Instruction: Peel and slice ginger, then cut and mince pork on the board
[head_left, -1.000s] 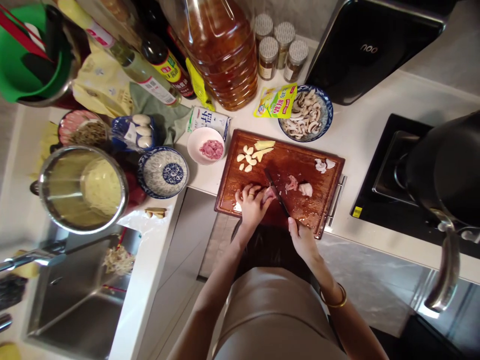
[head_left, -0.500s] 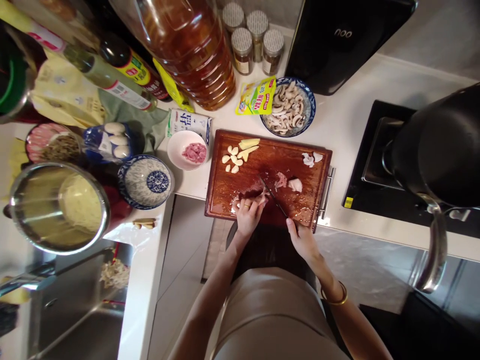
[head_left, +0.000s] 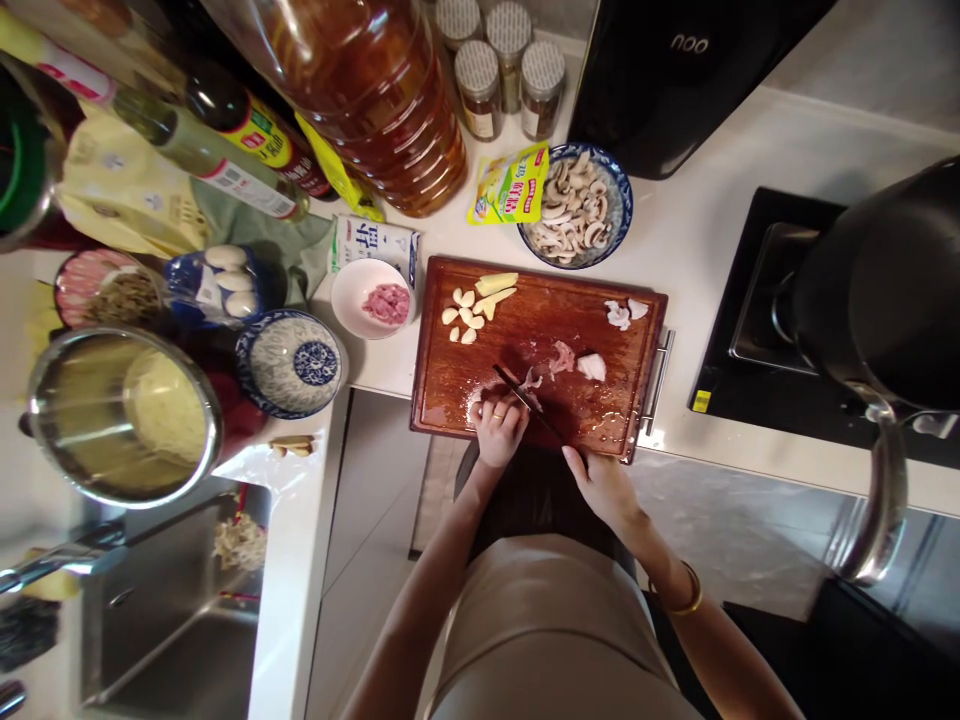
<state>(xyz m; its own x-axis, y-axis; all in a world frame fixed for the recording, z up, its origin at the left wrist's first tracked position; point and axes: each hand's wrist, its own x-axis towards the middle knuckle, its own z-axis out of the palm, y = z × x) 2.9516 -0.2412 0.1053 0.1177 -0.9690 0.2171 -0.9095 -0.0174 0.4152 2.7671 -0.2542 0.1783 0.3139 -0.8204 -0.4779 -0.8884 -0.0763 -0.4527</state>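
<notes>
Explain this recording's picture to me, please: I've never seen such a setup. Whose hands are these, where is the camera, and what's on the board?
There is no machine here: the hands are a person's own, both bare. One camera, worn on the head, looks forward and down, so the arms enter from the bottom.

The right hand grips a knife, its blade slanting toward the left hand. The left hand's fingers are curled over the board; what lies beneath them is hidden.

On the wooden cutting board lie garlic cloves, pale yellow pieces and bits of meat. Beyond its far edge stands a bowl of sliced mushrooms.
</notes>
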